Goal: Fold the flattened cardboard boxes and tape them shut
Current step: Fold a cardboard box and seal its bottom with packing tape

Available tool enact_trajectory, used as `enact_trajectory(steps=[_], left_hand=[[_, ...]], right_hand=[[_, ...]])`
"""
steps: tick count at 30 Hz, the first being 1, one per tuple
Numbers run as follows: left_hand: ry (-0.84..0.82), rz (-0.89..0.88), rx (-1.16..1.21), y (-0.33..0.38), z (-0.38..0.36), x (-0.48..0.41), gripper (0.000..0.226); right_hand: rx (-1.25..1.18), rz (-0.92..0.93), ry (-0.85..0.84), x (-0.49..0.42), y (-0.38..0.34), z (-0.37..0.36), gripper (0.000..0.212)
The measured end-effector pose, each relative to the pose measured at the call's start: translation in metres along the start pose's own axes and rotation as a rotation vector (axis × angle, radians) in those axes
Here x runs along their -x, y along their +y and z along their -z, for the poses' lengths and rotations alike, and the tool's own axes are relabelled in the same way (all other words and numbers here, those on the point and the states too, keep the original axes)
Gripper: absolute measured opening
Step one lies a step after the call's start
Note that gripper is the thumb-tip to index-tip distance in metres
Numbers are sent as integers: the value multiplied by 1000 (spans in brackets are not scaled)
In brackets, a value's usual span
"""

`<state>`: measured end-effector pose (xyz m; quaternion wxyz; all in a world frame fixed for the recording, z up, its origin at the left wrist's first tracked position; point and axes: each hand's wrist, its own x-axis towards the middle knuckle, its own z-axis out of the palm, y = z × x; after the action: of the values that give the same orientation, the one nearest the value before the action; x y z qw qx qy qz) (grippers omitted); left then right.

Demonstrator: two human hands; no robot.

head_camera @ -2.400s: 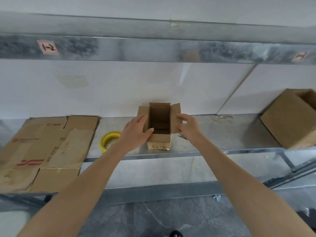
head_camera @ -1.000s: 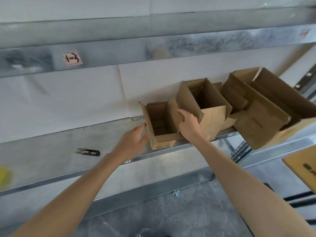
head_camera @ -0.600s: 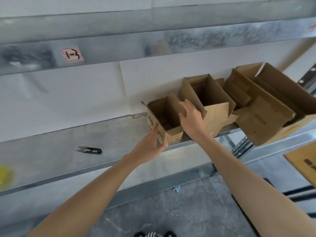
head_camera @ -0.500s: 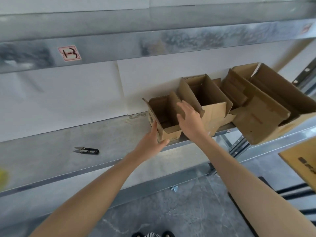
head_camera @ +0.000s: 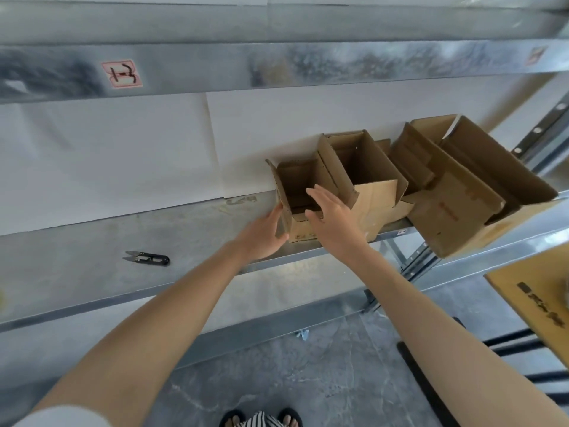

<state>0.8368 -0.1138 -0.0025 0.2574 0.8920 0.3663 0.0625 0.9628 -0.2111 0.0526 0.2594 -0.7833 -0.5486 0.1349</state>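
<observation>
Right at the front edge of the metal shelf, toward its right end, stands the small box. Its open mouth points up and slightly toward the person, and its long axis runs upright, from mouth to bottom. It is plain brown corrugated card with faint print low on the front face. Its flaps stand up, the left one flaring outward, and the inside is in shadow.

The left hand lies with straight fingers flat against the box's left wall, below that flap, gripping nothing. The right hand is spread open, fingers straight, in front of the box's front right corner; whether it touches the card cannot be told.

Close against the small box on its right is a taller middle box, also open upward. Beyond that, a large box tilts over the shelf's right end. Well to the left, black snips lie on the shelf, nearer the front edge than the back. A red-bordered label sits on the beam above. Flat cardboard shows at the lower right.
</observation>
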Motion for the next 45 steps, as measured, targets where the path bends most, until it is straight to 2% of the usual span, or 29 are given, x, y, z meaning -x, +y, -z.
enact_trajectory(steps=[3, 9, 19, 26, 29, 34, 39, 42, 45], left_hand=[[64, 17, -143, -19, 21, 19, 70], [216, 178, -244, -70, 67, 75, 53], [433, 382, -420, -191, 136, 234, 47], [462, 627, -422, -310, 186, 371, 47], [407, 723, -447, -357, 198, 425, 46], [404, 869, -315, -422, 209, 497, 39], [417, 955, -238, -476, 210, 531, 26], [398, 981, -209, -509, 217, 531, 35], [363, 992, -167, -544, 229, 522, 39]], right_hand=[[0, 72, -23, -2, -14, -4, 47], [-20, 221, -43, -13, -68, -27, 47], [-119, 396, -147, 7, -233, -132, 46], [-195, 465, -282, 49, -369, -237, 47], [-214, 487, -331, 64, -419, -283, 44], [-209, 444, -471, 83, -482, -350, 45], [-130, 430, -620, 86, -517, -406, 45], [-82, 408, -711, 77, -536, -439, 53], [-77, 352, -715, 61, -548, -469, 50]])
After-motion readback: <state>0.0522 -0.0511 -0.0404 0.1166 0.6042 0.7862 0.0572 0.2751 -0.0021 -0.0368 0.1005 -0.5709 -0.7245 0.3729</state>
